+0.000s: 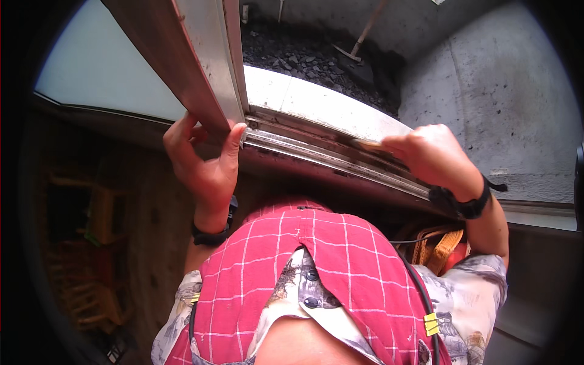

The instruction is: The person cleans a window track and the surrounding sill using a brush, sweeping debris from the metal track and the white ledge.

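My left hand (207, 164) grips the lower corner of a sliding window sash (198, 91), thumb on one side and fingers on the other. That sash has a reddish-brown metal frame. Beside it runs a metal window track (322, 149), its grooves dirty. Above the track's right half, my right hand (432, 155) is closed round a slim tan brush-like tool (368, 145). The tool's darker tip points left into the track; its exact end is hard to make out.
A white outer sill (322, 100) lies beyond the track. Outside are dark rubble (304, 61), a long-handled tool (359, 45) and a concrete wall (486, 97). Wooden chairs (91, 298) stand at lower left. An orange woven item (447, 249) is under my right arm.
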Demonstrator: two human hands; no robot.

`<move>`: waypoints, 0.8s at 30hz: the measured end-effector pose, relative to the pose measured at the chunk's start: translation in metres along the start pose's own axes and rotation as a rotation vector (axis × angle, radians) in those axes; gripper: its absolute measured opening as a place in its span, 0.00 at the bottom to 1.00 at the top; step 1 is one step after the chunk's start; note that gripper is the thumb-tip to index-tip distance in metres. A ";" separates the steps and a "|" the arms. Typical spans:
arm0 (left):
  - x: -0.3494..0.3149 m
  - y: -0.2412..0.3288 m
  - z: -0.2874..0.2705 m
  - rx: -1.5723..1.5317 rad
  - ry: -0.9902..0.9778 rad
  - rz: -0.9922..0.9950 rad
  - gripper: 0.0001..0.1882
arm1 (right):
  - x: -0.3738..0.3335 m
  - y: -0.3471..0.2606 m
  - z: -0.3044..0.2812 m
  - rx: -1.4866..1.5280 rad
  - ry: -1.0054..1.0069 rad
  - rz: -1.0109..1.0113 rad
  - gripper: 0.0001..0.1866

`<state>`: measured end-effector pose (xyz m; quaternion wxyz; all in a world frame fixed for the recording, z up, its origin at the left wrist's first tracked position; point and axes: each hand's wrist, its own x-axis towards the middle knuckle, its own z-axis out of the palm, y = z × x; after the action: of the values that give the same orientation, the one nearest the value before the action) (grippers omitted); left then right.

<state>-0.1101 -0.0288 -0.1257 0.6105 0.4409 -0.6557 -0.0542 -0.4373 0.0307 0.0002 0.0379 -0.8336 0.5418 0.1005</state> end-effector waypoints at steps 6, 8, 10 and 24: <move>-0.001 -0.001 -0.002 0.005 0.000 -0.006 0.35 | -0.040 0.034 -0.029 -0.256 -0.403 0.221 0.04; 0.001 0.002 -0.001 0.022 -0.006 0.021 0.35 | -0.053 0.035 -0.040 -0.217 -0.303 0.250 0.05; 0.000 0.000 -0.001 0.025 -0.006 0.006 0.35 | -0.048 0.022 -0.055 -0.088 -0.103 0.198 0.05; 0.002 0.006 -0.009 0.064 -0.029 0.000 0.32 | -0.082 0.034 -0.015 -0.132 -0.201 0.283 0.07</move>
<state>-0.1055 -0.0227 -0.1188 0.5866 0.4594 -0.6658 -0.0394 -0.4988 0.0877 0.0341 0.0224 -0.7355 0.6393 0.2230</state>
